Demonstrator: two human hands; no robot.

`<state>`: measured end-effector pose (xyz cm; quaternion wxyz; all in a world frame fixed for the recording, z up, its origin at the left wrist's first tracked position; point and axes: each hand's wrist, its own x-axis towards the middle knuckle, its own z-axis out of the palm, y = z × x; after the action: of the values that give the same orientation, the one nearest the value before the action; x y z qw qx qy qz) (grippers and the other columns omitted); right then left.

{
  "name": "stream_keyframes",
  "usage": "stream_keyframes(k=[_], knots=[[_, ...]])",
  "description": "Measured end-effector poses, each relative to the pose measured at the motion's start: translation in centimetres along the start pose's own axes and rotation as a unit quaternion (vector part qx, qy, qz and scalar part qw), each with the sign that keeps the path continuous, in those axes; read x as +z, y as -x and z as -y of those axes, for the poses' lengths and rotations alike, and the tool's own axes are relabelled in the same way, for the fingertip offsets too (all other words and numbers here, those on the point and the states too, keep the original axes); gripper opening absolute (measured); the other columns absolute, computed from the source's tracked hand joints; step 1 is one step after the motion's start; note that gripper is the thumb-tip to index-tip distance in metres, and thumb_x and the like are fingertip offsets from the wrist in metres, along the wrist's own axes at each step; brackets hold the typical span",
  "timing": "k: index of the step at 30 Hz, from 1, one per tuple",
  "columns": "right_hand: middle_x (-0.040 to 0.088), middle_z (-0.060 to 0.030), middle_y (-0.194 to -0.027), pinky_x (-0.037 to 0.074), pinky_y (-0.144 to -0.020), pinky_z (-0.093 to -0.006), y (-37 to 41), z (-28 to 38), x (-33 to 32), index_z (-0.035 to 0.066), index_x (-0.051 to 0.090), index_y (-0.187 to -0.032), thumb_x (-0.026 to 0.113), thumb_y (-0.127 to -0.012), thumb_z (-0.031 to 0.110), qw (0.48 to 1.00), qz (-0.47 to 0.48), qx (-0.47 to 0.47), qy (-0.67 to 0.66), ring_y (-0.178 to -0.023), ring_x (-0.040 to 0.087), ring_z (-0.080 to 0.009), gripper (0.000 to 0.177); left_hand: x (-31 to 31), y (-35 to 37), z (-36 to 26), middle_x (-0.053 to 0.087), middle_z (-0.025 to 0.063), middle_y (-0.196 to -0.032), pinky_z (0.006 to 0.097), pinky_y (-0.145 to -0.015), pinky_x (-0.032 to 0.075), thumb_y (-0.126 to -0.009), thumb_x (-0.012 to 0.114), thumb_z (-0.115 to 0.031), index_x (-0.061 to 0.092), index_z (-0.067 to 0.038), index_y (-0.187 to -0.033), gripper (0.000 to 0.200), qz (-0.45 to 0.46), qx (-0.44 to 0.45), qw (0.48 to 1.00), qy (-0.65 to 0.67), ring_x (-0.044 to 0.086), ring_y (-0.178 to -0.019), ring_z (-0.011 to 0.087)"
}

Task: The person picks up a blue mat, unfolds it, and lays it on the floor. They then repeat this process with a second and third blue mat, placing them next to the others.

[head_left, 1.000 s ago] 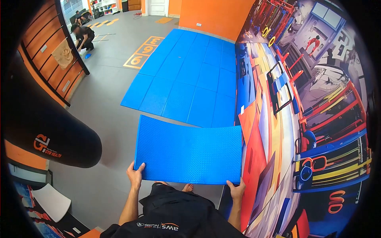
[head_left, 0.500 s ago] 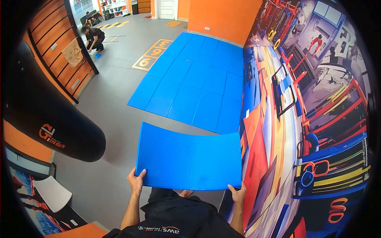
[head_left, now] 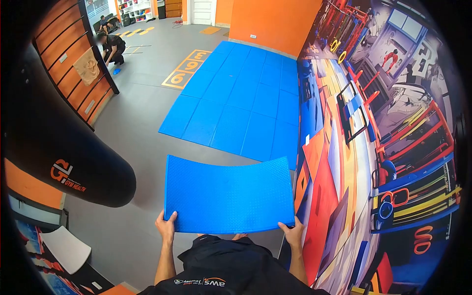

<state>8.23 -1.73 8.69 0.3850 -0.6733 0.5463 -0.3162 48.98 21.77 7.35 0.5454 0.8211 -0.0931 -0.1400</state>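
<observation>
A blue textured foam mat [head_left: 228,196] is held up in front of my body, sagging in the middle between its two sides. My left hand [head_left: 166,223] grips its near left corner, thumb on top and fingers hidden beneath. At the near right corner, my right hand [head_left: 292,231] pinches the edge the same way. Beyond it on the grey floor lies a block of blue floor mats [head_left: 236,98] set edge to edge in rows. The far edge of the held mat is close to the near edge of that block in the view.
A black punching bag [head_left: 73,142] hangs at my left. The muralled wall [head_left: 339,162] runs along my right, and an orange wall [head_left: 265,24] stands behind the mats. A person [head_left: 114,48] crouches far left near a blue object [head_left: 117,72]. A white seat [head_left: 66,249] is lower left.
The held mat and both hands have shifted slightly left in the view, and its right side now overlaps the laid mats' near edge. The crouching person has moved a little.
</observation>
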Motion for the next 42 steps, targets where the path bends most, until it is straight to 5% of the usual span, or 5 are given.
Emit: stream_keyframes(k=[21, 31, 34, 40, 42], knots=[[0.071, -0.015, -0.081, 0.054, -0.069, -0.0371, 6.9, 5.8, 10.3, -0.002, 0.066, -0.093, 0.086, -0.073, 0.018, 0.998, -0.045, 0.033, 0.03, -0.075, 0.07, -0.0243, 0.035, -7.3, -8.8, 4.5, 0.075, 0.0127, -0.088, 0.0324, -0.075, 0.053, -0.084, 0.076, -0.011, 0.071, 0.003, -0.109, 0.029, 0.028, 0.037, 0.999, -0.008, 0.067, -0.078, 0.0164], [0.07, -0.0203, -0.101, 0.052, -0.082, -0.0409, 2.2, 4.1, 9.5, -0.001, 0.059, -0.119, 0.079, -0.079, 0.015, 0.995, -0.045, 0.035, 0.08, -0.093, 0.069, -0.0312, 0.048, -5.4, -4.2, 4.9, 0.074, 0.0133, -0.089, 0.0344, -0.076, 0.053, -0.085, 0.076, -0.015, 0.069, 0.003, -0.109, 0.03, 0.023, -0.012, 0.999, -0.048, 0.067, -0.08, 0.0188], [0.07, -0.0197, -0.1, 0.052, -0.081, -0.0417, 0.4, 0.4, 9.5, -0.001, 0.059, -0.12, 0.078, -0.08, 0.014, 0.995, -0.053, 0.063, 0.057, -0.092, 0.069, -0.0318, 0.046, -3.8, -3.1, 5.4, 0.073, 0.0129, -0.087, 0.0354, -0.077, 0.053, -0.087, 0.075, -0.016, 0.068, 0.004, -0.105, 0.028, 0.02, -0.019, 0.998, -0.054, 0.067, -0.079, 0.0196], [0.059, -0.0235, -0.132, 0.046, -0.103, -0.0417, -3.4, -10.4, 12.7, 0.004, 0.045, -0.144, 0.07, -0.083, 0.004, 0.997, 0.006, 0.058, 0.053, -0.12, 0.061, -0.0356, 0.066, 1.0, -3.1, 12.4, 0.073, 0.0131, -0.091, 0.0364, -0.078, 0.053, -0.092, 0.07, -0.014, 0.066, 0.004, -0.109, 0.025, 0.041, -0.047, 0.994, -0.091, 0.067, -0.084, 0.0188], [0.058, -0.0236, -0.134, 0.045, -0.103, -0.0438, -5.2, -12.1, 14.9, 0.004, 0.041, -0.146, 0.07, -0.082, 0.003, 0.996, 0.01, 0.037, 0.085, -0.122, 0.059, -0.0384, 0.07, 3.9, -4.3, 17.8, 0.071, 0.0195, -0.096, 0.0405, -0.08, 0.052, -0.094, 0.068, -0.017, 0.062, 0.004, -0.112, 0.028, 0.076, -0.006, 0.989, -0.124, 0.068, -0.087, 0.0289]])
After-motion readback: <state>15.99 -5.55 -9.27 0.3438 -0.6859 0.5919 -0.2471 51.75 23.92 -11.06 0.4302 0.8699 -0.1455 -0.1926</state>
